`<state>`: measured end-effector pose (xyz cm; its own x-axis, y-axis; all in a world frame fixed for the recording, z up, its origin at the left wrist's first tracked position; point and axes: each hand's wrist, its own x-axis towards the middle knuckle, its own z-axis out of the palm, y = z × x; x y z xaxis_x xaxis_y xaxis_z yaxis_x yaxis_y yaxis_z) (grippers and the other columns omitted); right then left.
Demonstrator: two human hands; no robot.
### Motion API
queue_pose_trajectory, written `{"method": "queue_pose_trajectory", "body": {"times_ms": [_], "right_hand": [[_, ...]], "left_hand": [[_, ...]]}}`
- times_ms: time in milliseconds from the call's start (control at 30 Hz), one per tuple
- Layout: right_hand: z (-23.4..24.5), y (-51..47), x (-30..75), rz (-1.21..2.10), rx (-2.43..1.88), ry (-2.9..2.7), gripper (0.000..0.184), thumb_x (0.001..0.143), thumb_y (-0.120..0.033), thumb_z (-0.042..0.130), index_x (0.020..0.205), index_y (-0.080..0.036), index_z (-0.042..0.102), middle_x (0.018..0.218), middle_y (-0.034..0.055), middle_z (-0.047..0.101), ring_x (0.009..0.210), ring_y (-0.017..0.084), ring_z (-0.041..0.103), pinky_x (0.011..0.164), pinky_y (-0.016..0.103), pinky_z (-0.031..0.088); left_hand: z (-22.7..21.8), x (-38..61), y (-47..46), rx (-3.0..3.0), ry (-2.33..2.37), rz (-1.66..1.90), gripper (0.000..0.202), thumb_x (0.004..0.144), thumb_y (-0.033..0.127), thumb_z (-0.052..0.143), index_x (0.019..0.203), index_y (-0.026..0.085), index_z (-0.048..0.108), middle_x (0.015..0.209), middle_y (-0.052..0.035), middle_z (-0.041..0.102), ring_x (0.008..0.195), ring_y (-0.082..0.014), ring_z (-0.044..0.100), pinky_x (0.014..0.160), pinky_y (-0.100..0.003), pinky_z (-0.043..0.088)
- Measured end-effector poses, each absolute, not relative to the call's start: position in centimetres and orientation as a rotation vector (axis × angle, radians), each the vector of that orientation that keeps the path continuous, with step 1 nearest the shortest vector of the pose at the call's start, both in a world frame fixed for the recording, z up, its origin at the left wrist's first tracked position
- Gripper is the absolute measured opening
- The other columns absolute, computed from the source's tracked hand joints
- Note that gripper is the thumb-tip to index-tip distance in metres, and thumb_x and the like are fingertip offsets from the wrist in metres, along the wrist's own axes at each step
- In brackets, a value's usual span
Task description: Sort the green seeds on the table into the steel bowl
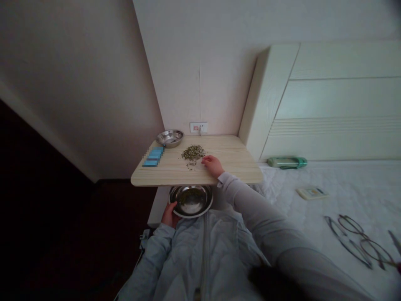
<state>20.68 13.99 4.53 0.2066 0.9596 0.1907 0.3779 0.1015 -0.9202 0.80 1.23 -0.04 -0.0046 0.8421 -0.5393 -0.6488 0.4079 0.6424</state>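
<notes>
A heap of small, dry, green-brown bits [193, 153], perhaps dried leaves or seeds, lies on a pale wooden tabletop [232, 154], with some bits scattered towards the front. At the heap's right front edge is my right hand [213, 166], its fingers drawn together at the tips; anything between them is too small to see. My left hand [169, 215] grips the left rim of a steel bowl [191, 205], held against my body just below the table's front edge. Some of the same green bits lie inside this bowl, towards its far side.
Another steel bowl [170, 138] stands at the table's back left, behind a blurred blue packet [153, 156]. A wall socket [198, 127] with a plug is behind the table. On the bed [282, 196] to the right lie a green bottle [286, 162], a pale box-like item [312, 192] and eyeglasses [351, 240].
</notes>
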Motion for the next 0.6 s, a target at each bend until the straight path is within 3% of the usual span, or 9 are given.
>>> {"method": "queue_pose_trajectory", "body": {"times_ms": [267, 600], "right_hand": [[5.2, 14.6, 19.3, 0.589, -1.614, -1.404, 0.016, 0.066, -0.024, 0.048, 0.077, -0.017, 0.057, 0.069, 0.0005, 0.060, 0.062, 0.012, 0.052, 0.060, 0.023, 0.039], [5.1, 14.2, 19.8, 0.687, -1.492, -1.434, 0.014, 0.065, -0.023, 0.047, 0.073, -0.016, 0.057, 0.066, 0.0003, 0.060, 0.059, 0.011, 0.052, 0.059, 0.023, 0.040]], "left_hand": [[0.2, 0.9, 1.1, 0.213, 1.064, 1.209, 0.009, 0.064, 0.013, 0.051, 0.072, 0.014, 0.056, 0.060, -0.0019, 0.061, 0.067, -0.0186, 0.060, 0.060, -0.028, 0.047], [0.6, 1.0, 1.0, 0.178, 1.053, 1.222, 0.026, 0.065, 0.011, 0.050, 0.089, 0.016, 0.056, 0.065, -0.0011, 0.063, 0.064, -0.0173, 0.060, 0.058, -0.028, 0.047]]}}
